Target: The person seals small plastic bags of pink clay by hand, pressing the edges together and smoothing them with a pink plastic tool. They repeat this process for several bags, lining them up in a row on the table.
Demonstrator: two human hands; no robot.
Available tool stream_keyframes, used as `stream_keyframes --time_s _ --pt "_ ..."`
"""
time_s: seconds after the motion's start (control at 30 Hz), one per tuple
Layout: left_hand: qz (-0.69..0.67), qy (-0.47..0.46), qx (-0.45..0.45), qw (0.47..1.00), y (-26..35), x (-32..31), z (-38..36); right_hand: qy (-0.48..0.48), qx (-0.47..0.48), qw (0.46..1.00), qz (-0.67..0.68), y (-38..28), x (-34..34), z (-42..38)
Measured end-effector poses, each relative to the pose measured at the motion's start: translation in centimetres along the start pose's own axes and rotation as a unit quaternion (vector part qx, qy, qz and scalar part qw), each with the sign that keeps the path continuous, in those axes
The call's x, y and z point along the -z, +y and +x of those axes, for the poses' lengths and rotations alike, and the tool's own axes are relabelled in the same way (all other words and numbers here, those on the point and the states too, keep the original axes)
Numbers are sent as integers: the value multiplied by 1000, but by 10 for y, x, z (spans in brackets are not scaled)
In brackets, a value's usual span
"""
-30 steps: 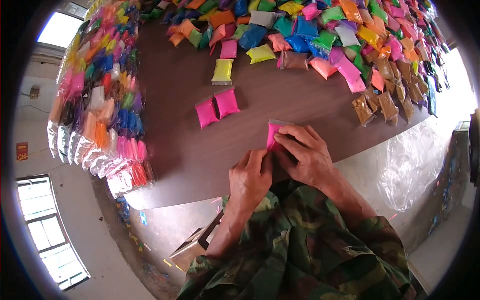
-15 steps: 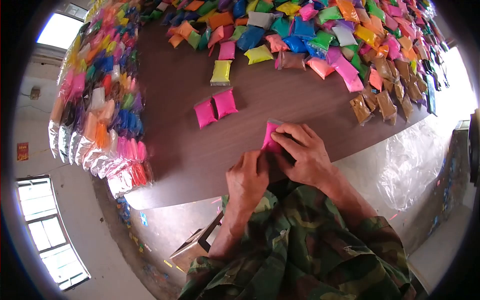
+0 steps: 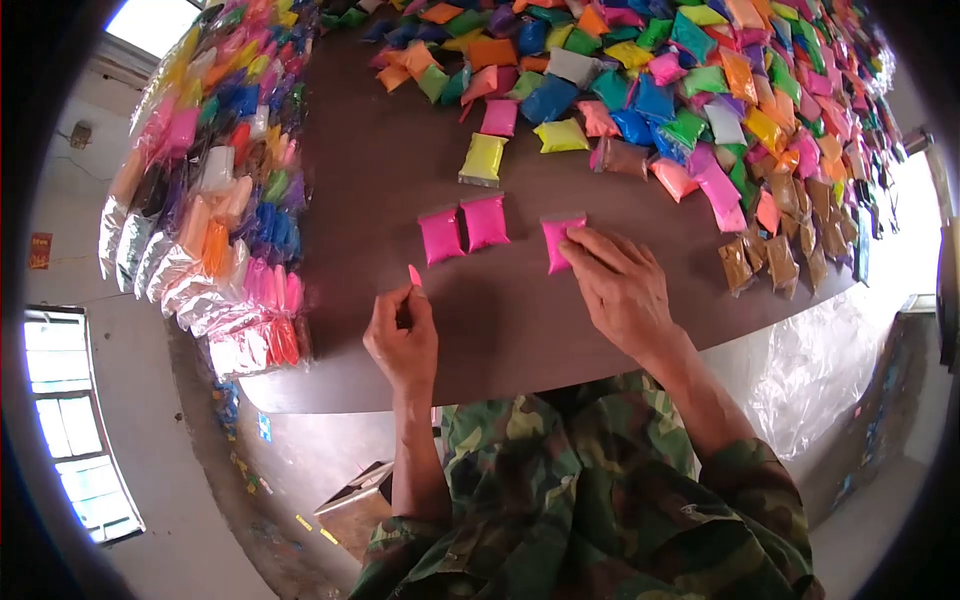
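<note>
My left hand [image 3: 402,335] is raised over the near part of the table, thumb and finger pinched on a small pointed pink piece [image 3: 415,275]. What it is made of is too small to tell. My right hand [image 3: 622,285] has its fingertips closed on the right edge of a clear packet with bright pink filling [image 3: 560,243], low over or on the table. To its left lie two similar pink packets [image 3: 440,237] [image 3: 486,221] side by side. Just behind these is a yellow packet [image 3: 482,158].
Many small packets in mixed colours [image 3: 640,95] cover the far side of the brown table [image 3: 350,200]. Brown packets [image 3: 782,262] lie at the right. Long clear bags of coloured pieces [image 3: 215,250] are stacked along the left edge. Clear plastic sheeting [image 3: 805,350] hangs beyond the right edge.
My hands have moved apart. The right carried the pink packet forward, beside the other two; the left moved left with a small pink piece. The camera view has shifted slightly.
</note>
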State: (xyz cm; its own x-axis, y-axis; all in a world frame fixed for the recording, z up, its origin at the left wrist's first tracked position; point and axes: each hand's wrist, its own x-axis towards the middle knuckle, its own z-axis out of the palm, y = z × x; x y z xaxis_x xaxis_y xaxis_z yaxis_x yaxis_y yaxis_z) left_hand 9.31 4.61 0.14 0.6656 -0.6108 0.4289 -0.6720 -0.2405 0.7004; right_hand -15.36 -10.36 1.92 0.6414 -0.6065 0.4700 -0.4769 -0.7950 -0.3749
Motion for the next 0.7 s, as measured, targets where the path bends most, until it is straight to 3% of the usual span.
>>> stream_keyframes --time_s 0.13,0.23,0.37,0.47,0.57,0.7 --pt "-101 -17 167 981 12 8 9 15 18 1000 -12 4 -16 30" --pt "-179 0 218 959 3 11 17 9 29 1000 1 2 -25 41" --pt "-217 5 238 947 -2 8 41 0 50 999 8 6 -31 47" --pt "-194 3 198 961 -3 -3 68 -11 80 997 16 9 -29 51" --pt "-229 5 260 938 -5 -20 100 -8 73 997 21 7 -29 52" --pt "-254 22 234 938 -22 -47 137 6 25 1000 10 8 -14 70"
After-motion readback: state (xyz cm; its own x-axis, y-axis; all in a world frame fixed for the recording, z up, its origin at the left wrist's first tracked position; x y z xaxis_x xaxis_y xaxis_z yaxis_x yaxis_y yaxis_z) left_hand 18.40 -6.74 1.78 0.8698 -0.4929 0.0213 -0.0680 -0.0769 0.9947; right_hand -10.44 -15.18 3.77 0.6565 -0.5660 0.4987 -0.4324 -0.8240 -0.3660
